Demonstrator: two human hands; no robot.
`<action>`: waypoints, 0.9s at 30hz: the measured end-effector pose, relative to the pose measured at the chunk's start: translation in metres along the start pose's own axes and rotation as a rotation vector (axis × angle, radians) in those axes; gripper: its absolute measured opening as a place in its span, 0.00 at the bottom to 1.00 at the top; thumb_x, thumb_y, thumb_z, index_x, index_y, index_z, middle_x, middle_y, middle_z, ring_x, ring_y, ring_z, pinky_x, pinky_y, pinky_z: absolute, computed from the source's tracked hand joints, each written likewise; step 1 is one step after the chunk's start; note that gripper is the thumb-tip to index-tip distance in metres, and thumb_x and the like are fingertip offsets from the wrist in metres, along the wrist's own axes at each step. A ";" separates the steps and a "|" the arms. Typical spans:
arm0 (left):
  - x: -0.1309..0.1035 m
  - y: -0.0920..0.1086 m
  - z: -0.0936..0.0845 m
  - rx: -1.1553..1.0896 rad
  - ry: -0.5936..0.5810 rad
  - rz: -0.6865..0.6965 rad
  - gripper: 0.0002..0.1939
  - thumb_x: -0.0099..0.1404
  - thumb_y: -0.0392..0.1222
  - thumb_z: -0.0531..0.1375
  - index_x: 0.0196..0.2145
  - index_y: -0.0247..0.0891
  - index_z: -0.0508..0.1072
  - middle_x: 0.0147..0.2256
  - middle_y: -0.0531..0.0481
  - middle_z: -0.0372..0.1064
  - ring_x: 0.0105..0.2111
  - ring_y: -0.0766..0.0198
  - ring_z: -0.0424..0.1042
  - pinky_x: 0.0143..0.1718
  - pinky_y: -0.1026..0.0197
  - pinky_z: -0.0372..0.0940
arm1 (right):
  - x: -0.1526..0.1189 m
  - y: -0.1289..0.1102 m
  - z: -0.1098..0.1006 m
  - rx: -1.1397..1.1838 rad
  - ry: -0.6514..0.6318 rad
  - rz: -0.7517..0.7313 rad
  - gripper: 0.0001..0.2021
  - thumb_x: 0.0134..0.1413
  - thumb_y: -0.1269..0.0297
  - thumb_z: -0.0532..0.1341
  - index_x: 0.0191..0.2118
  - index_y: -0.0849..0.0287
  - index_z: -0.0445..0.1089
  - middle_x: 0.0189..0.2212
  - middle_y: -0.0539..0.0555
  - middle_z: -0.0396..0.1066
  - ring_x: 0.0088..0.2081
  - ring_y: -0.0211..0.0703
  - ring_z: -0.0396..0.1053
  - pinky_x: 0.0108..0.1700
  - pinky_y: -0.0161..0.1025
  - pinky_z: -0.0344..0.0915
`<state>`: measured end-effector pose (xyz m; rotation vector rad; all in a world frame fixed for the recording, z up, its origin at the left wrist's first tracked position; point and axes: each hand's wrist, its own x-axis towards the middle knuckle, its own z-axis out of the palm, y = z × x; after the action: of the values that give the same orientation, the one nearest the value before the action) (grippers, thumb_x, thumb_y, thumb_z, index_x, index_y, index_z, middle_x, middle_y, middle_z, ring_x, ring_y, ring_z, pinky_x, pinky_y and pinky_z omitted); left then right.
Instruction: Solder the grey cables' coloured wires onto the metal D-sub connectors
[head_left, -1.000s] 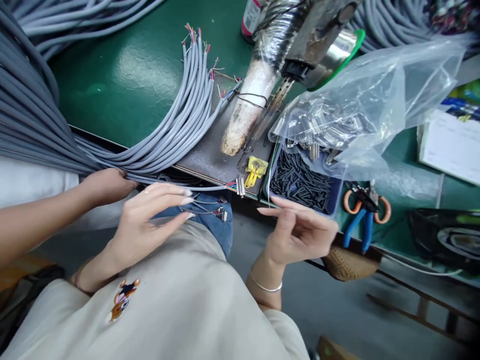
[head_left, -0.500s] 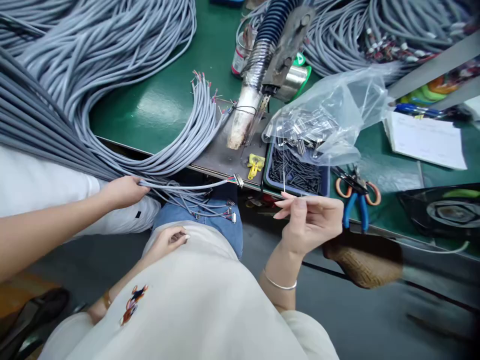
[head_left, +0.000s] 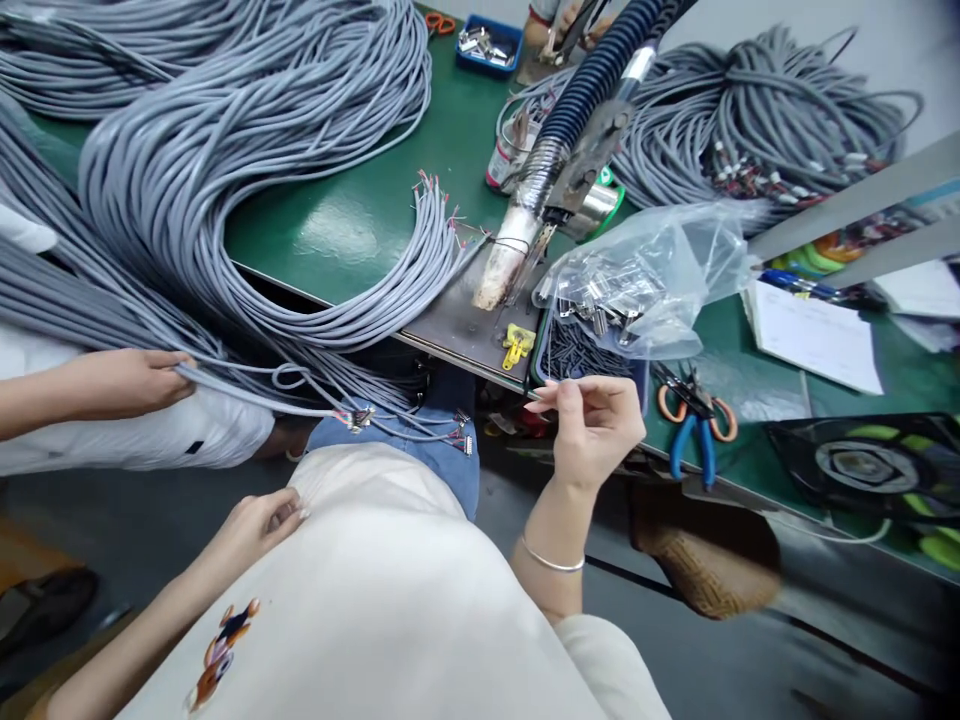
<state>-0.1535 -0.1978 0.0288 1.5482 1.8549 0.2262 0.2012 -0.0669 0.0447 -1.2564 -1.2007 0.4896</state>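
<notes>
In the head view, my right grip [head_left: 596, 428] is pinched closed, thumb against fingers, on a thin wire [head_left: 549, 362] that stands up from my fingertips before the tray [head_left: 643, 374] of black sleeves [head_left: 581, 352]. My left grip [head_left: 259, 525] curls against my shirt [head_left: 420, 600]; I cannot tell whether it holds cloth. The multi-pin connector [head_left: 361, 418] is well left of my right grip, its grey cable [head_left: 262, 402] in a co-worker's hand [head_left: 127, 382].

Cables [head_left: 300, 115] left, clip [head_left: 517, 346] beside tray [head_left: 640, 372], bag [head_left: 671, 275] on tray, pliers [head_left: 706, 448] right
</notes>
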 end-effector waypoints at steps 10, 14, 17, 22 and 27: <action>0.071 0.069 -0.027 -0.173 0.099 0.317 0.14 0.69 0.51 0.60 0.42 0.39 0.79 0.33 0.49 0.79 0.28 0.61 0.73 0.33 0.61 0.67 | 0.011 -0.003 -0.009 0.018 -0.008 0.024 0.15 0.57 0.54 0.70 0.33 0.57 0.67 0.24 0.48 0.79 0.20 0.40 0.77 0.29 0.36 0.76; 0.156 0.124 -0.018 -0.044 0.520 0.576 0.14 0.69 0.46 0.63 0.46 0.36 0.80 0.47 0.39 0.78 0.50 0.48 0.73 0.56 0.48 0.66 | 0.017 -0.016 -0.020 0.089 -0.102 -0.001 0.12 0.60 0.58 0.68 0.32 0.57 0.67 0.24 0.48 0.79 0.18 0.40 0.75 0.29 0.37 0.76; 0.212 0.155 -0.010 0.161 0.493 0.586 0.19 0.68 0.48 0.64 0.52 0.34 0.79 0.53 0.33 0.74 0.55 0.41 0.68 0.54 0.44 0.65 | 0.020 -0.031 -0.030 0.225 -0.263 -0.066 0.08 0.63 0.62 0.66 0.34 0.55 0.67 0.22 0.46 0.79 0.12 0.36 0.68 0.20 0.33 0.66; 0.258 0.174 -0.008 0.274 0.428 0.539 0.16 0.73 0.40 0.57 0.52 0.38 0.80 0.58 0.34 0.71 0.55 0.40 0.67 0.51 0.42 0.63 | 0.020 -0.056 -0.035 0.279 -0.310 -0.318 0.04 0.63 0.67 0.63 0.34 0.54 0.71 0.12 0.42 0.67 0.07 0.34 0.55 0.16 0.34 0.51; 0.280 0.170 -0.020 0.161 0.510 0.439 0.14 0.72 0.42 0.58 0.49 0.37 0.81 0.54 0.34 0.72 0.54 0.41 0.68 0.53 0.42 0.64 | 0.022 -0.054 -0.031 0.122 -0.208 -0.420 0.05 0.58 0.70 0.64 0.36 0.54 0.77 0.12 0.41 0.61 0.08 0.34 0.53 0.16 0.34 0.49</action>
<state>-0.0419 0.1111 0.0253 2.1543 1.9071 0.7465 0.2202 -0.0792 0.1070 -0.8323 -1.5404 0.3802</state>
